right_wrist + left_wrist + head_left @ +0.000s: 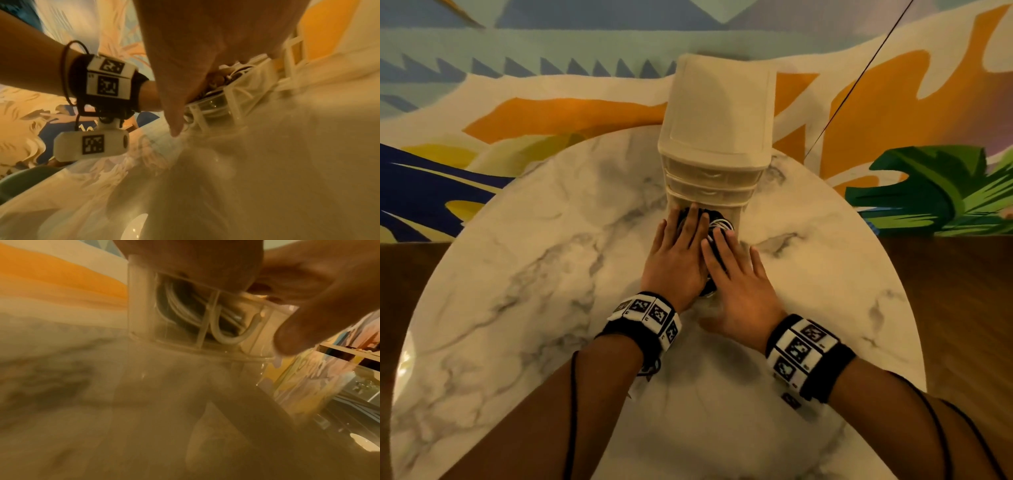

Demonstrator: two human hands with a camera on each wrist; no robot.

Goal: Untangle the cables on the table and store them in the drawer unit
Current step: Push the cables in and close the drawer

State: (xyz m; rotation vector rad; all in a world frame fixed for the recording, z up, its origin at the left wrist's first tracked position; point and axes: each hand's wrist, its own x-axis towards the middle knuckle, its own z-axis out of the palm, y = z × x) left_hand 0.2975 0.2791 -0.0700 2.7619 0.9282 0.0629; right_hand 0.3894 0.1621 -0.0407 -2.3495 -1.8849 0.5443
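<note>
cables (717,226) in open bottom drawer (205,331), both hands flat on top.

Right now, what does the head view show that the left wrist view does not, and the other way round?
Only the head view shows the whole drawer unit with its two upper drawers closed, the round table, and both hands, left hand and right hand, lying flat with straight fingers on the cables in the pulled-out bottom drawer. Only the left wrist view looks through the drawer's clear front at the white cable loops behind it. Both show the cables in that drawer, and the marble top.
</note>
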